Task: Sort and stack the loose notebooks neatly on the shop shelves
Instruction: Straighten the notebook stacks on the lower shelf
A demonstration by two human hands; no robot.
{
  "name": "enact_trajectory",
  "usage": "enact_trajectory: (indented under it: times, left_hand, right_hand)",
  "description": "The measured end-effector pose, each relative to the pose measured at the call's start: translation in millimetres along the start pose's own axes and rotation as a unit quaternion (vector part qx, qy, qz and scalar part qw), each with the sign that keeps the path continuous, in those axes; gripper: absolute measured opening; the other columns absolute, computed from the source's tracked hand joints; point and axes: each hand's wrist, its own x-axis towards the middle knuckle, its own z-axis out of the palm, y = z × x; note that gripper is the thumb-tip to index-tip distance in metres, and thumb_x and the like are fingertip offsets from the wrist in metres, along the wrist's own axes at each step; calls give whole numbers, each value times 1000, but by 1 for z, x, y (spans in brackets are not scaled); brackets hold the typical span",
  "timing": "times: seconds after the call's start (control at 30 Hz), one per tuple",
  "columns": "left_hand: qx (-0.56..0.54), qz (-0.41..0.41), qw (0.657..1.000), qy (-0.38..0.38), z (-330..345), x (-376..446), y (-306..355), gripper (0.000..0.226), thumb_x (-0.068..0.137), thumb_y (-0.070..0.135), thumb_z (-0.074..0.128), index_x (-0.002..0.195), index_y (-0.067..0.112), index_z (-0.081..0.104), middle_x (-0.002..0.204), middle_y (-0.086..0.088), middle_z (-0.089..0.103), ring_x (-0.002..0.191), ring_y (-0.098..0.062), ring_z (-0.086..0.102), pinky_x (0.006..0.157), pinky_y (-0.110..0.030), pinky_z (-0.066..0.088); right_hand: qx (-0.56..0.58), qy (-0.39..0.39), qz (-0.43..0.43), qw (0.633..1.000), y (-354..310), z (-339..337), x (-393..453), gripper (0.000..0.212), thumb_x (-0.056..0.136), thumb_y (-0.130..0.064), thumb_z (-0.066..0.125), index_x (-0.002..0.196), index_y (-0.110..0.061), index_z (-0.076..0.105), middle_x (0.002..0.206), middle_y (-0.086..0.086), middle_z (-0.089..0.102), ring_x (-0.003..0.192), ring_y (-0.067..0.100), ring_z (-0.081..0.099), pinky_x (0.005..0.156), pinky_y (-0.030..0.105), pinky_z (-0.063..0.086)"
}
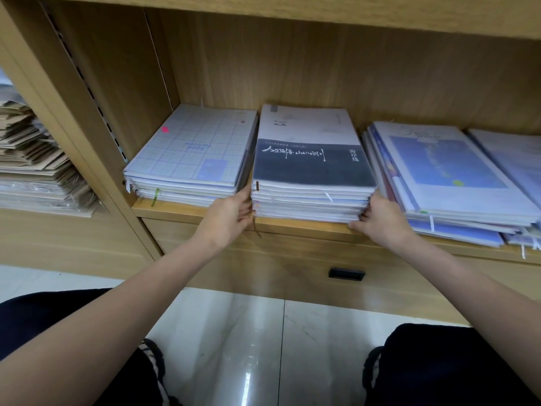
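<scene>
Two hands bracket the middle stack of notebooks, which sits on the wooden shelf between a left stack and a right stack. The left hand is pressed against the stack's near left corner, fingers fairly straight along the side edges; the right hand is at the near right corner, fingertips curled onto the lowest books. The stack itself is squared up, several plastic-wrapped books deep, topped by a cover that is pale at the far half and dark with white brush lettering at the near half. A brown ribbon hangs at its left front edge. The left stack shows a blue grid cover with a pink sticker; the right stack is fanned out and untidy. Both forearms reach up and forward from low down, over a glossy tiled floor. Below the shelf, a drawer front carries a black handle. Far left, brown paper goods pile up in the next bay.
</scene>
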Motion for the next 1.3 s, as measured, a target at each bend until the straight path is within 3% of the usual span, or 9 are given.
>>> enact_trajectory:
  times: [0.17,0.47,0.57,0.67,0.8,0.93,1.03,1.17,1.3]
  left_hand:
    - [-12,1,1000,19,2,3,2,57,85,-12,56,138,3,40,120,-18,60,113,-22,57,83,1,33]
    - [52,30,993,102,11,5,0,48,83,-8,60,128,4,53,106,-11,69,102,-18,65,98,-23,44]
    - [53,36,992,109,11,7,-2,50,82,-8,61,129,6,53,107,-10,69,102,-18,65,99,-35,47]
    - [64,33,990,119,9,9,-3,47,82,-8,61,127,6,54,106,-9,70,102,-19,65,99,-35,47]
    - [88,26,988,122,8,11,-6,45,83,-5,61,126,5,55,106,-11,70,102,-24,65,97,-38,48]
    - [89,20,988,122,7,9,-2,43,84,-4,61,125,5,55,105,-11,70,101,-23,65,97,-37,48]
    - [40,-4,996,83,2,9,4,46,82,-8,60,125,6,54,102,-10,69,98,-22,65,96,-38,49]
    - [-129,-37,991,4,-6,2,20,70,83,-14,55,143,11,30,123,-9,56,106,-18,57,90,-21,48]
    - [-217,-31,975,-29,-12,-1,31,88,83,-16,54,150,24,13,135,1,48,116,-13,53,86,-16,48]
  right_hand:
    - [-2,10,8,1000,1,2,2,67,76,-7,75,132,2,39,105,16,65,101,29,62,94,40,49]
    - [-2,26,7,1000,-1,2,0,54,76,-9,75,122,1,46,106,16,65,104,30,60,94,43,49]
    - [-1,35,10,999,-6,0,-1,48,76,-8,76,115,0,49,104,16,65,101,29,60,90,36,49]
    - [-2,35,10,999,-13,-1,-2,37,75,-7,76,101,-4,50,93,10,62,87,21,57,76,24,43]
    - [1,30,5,1000,-19,-1,-4,36,76,-7,75,90,-10,42,84,4,55,84,18,54,74,22,40]
    - [3,17,8,1000,-23,-5,-9,34,79,-8,73,99,-8,46,85,2,52,85,17,51,75,21,39]
    - [7,-18,27,999,-27,-9,-8,63,78,-9,74,130,0,39,91,3,52,87,16,50,79,23,39]
    - [155,-64,25,985,-27,-15,-5,90,69,-5,81,141,-16,28,113,-2,58,110,19,54,103,36,41]
    - [292,-63,22,954,-31,-18,-8,89,68,-6,80,140,-21,30,121,-6,56,117,18,51,104,47,41]
